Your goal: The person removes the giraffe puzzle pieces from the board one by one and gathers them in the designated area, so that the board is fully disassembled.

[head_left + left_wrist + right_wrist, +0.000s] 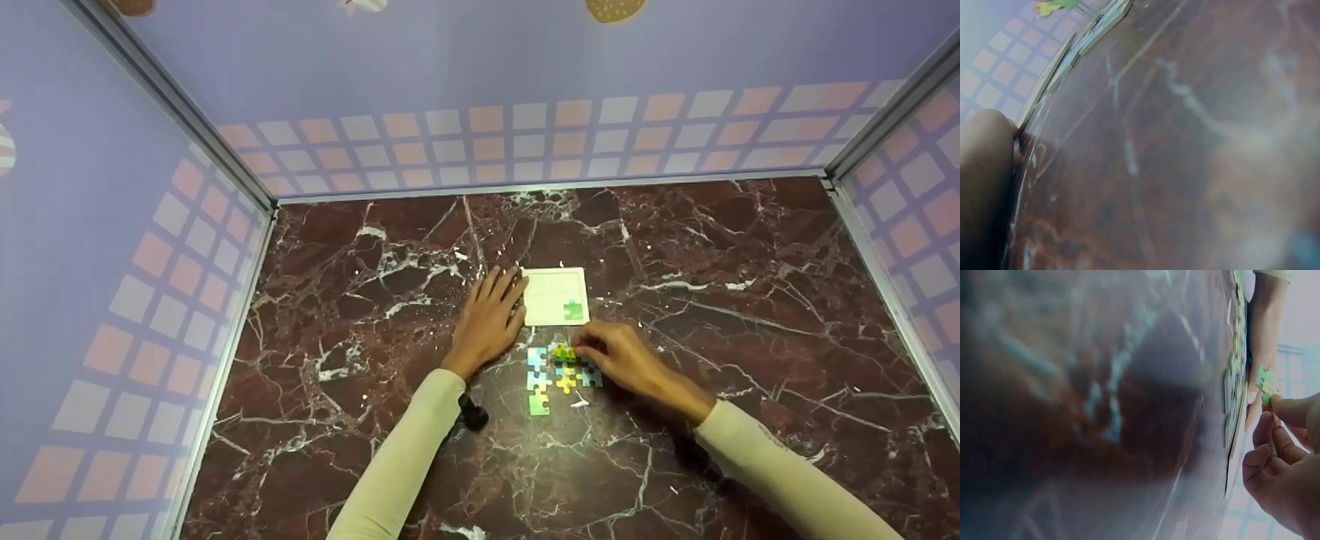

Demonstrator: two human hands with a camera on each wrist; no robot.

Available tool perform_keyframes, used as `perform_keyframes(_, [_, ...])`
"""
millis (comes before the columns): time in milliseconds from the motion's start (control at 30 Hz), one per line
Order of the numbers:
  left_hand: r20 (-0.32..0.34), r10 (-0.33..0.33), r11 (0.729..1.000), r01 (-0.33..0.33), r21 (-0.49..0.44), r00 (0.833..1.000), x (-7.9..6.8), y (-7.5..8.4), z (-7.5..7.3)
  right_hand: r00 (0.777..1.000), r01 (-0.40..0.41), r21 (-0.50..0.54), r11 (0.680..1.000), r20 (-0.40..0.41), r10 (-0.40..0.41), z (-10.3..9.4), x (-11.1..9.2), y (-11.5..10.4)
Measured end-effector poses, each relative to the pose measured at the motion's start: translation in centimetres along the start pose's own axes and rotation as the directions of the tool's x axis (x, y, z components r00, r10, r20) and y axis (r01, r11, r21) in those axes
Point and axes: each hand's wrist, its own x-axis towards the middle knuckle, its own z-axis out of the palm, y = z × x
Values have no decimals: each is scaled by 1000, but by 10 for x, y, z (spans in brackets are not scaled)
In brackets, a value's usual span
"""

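Observation:
My right hand pinches a green and yellow jigsaw piece between thumb and fingertips, raised off the table in the right wrist view. In the head view that piece hangs just below the pale square puzzle tray. One green piece sits in the tray's lower right corner. My left hand lies flat on the table, its straight fingers touching the tray's left edge. Below the tray, a column of blue and green pieces lies near a yellow and blue piece and another blue piece, partly hidden by my right hand.
The dark red marbled table has white veins. Lilac walls with pink and white checks stand at the back, left and right. A small black device is at my left wrist.

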Motion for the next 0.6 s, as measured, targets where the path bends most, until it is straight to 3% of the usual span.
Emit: perform_keyframes(600, [7,-4,1000,4,-10,1000,-1,0,-1,995,66,29,997,78,-68,17,-30,-10])
